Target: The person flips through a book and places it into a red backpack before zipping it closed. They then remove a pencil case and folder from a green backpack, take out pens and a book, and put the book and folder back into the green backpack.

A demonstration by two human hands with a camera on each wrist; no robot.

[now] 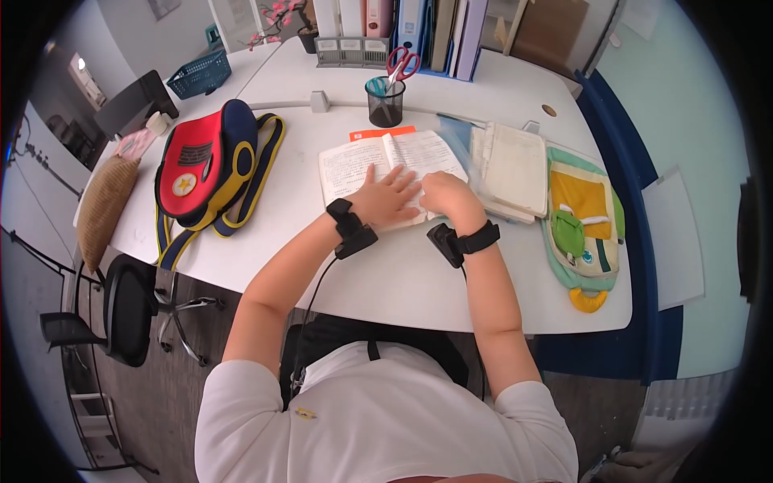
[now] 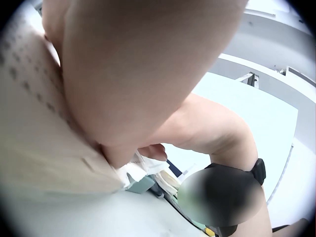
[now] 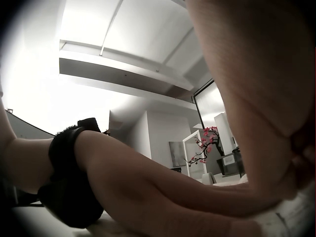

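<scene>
An open book (image 1: 338, 167) with writing on its pages lies on the white table. Spread over its lower middle is my left hand (image 1: 386, 197), palm down with straight fingers. My right hand (image 1: 451, 197) rests at the right page, fingers curled under and nothing visible in them. In the left wrist view, the left hand (image 2: 123, 74) fills the middle beside the page (image 2: 34, 128), and the right hand (image 2: 197, 123) shows behind it. The right wrist view has the right hand (image 3: 252, 98) close up, the left hand (image 3: 163, 197) low, and a blurred bit of page (image 3: 286, 217).
A red and navy backpack (image 1: 193, 165) lies left. Behind the book stand a mesh cup (image 1: 385, 106) with scissors and a row of folders (image 1: 411, 28). Right of the book are a stack of books (image 1: 511, 169) and a green, yellow and cream bag (image 1: 584, 213).
</scene>
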